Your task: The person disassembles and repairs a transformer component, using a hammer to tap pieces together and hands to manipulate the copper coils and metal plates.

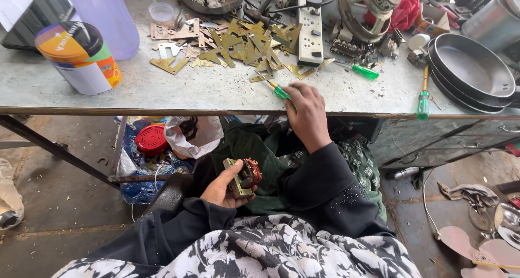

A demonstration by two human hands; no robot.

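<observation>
Person seated at a grey metal workbench (162,91); left hand (225,188) down in the lap, fingers curled round a small motor core (245,176), brassy laminated frame with a reddish copper winding showing; right hand (307,113) up at the bench edge, fingers closed on a small green-handled screwdriver (275,87), thin shaft pointing back toward the scrap pile. Step in hand looks like tool pickup while the part waits in the lap; next move, by my judgement, calls for bringing the tip down to the core and keeping the left grip steady, since the part is small and held only by fingertips and thumb. Bench is cluttered; loose brass-coloured stamped plates (244,48) spread mid-table; white power strip (310,26) beside them; two more green screwdrivers (423,102) to the right; dark stacked pans (471,72) at far right; a lidded tub (81,56) and a translucent purple bottle (105,18) at left. Floor is bare concrete; red round casing (151,139) and plastic bags under the bench.
</observation>
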